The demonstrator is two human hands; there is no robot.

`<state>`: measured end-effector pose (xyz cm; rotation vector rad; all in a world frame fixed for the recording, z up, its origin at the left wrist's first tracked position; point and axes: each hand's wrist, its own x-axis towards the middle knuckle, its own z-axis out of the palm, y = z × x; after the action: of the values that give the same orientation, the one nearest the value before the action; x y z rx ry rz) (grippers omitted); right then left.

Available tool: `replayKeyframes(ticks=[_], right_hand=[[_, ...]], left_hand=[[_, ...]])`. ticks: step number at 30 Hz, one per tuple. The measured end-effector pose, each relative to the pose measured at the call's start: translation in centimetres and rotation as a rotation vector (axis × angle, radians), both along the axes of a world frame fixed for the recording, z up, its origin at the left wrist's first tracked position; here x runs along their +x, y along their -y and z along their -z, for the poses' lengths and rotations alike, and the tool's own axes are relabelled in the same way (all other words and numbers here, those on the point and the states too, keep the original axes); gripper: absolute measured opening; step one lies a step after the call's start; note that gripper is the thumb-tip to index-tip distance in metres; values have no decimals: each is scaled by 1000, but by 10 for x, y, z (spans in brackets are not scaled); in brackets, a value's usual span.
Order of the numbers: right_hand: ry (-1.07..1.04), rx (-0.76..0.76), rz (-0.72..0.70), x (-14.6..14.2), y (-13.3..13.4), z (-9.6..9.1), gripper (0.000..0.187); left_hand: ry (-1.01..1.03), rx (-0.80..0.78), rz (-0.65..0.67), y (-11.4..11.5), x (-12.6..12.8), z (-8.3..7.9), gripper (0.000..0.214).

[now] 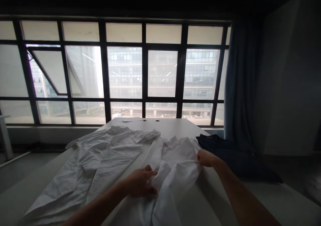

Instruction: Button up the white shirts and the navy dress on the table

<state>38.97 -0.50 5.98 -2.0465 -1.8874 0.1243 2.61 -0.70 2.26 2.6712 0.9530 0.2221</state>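
A white shirt [175,152] lies spread on the white table [173,125], collar toward the window. My left hand [140,182] rests on its front near the middle, fingers curled into the cloth. My right hand [205,158] pinches the shirt's right shoulder edge, fingers closed on the fabric. A fold of the shirt bulges up between the two hands. A second white garment [100,159] lies flat to the left, overlapping the table edge.
A dark garment [233,159] lies on the table's right side. Two small round holes [150,120] and a paper sheet [130,119] sit at the table's far end. Large windows are beyond, a blue curtain [240,85] at right.
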Motion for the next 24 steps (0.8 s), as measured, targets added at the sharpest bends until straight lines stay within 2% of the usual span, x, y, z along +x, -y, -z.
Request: replayKeyframes(ticks=[2, 4, 6, 8, 11, 13, 15, 17, 19, 21, 24], right_hand=[[49, -76, 6, 3, -1, -4, 18], [28, -39, -57, -8, -3, -5, 23], [-18, -48, -191, -31, -4, -2, 29], [-69, -136, -401, -59, -3, 5, 45], [-130, -213, -708, -96, 1, 18, 73], [-142, -202, -727, -112, 2, 25, 80], [-162, -227, -638, -121, 1, 29, 84], [-191, -297, -564, -124, 1, 30, 78], [-219, -358, -549, -124, 2, 30, 55], [-250, -388, -568, -124, 4, 29, 33], [-286, -415, -577, -125, 9, 25, 18]], left_hand=[[-10, -13, -1, 4, 0, -2, 82], [63, -96, 70, 10, 0, -4, 74], [202, -230, 201, 16, 1, -5, 66], [310, -329, 300, 19, 1, -6, 72], [264, -228, 221, 16, 1, -3, 89], [172, -76, 149, 10, 1, 2, 85], [115, 20, 158, 5, 3, 6, 66], [94, 41, 203, 1, 5, 6, 42], [103, 34, 227, -3, 6, 1, 27], [149, 57, 199, -8, 0, -9, 26], [227, 86, 33, -18, -28, -34, 35]])
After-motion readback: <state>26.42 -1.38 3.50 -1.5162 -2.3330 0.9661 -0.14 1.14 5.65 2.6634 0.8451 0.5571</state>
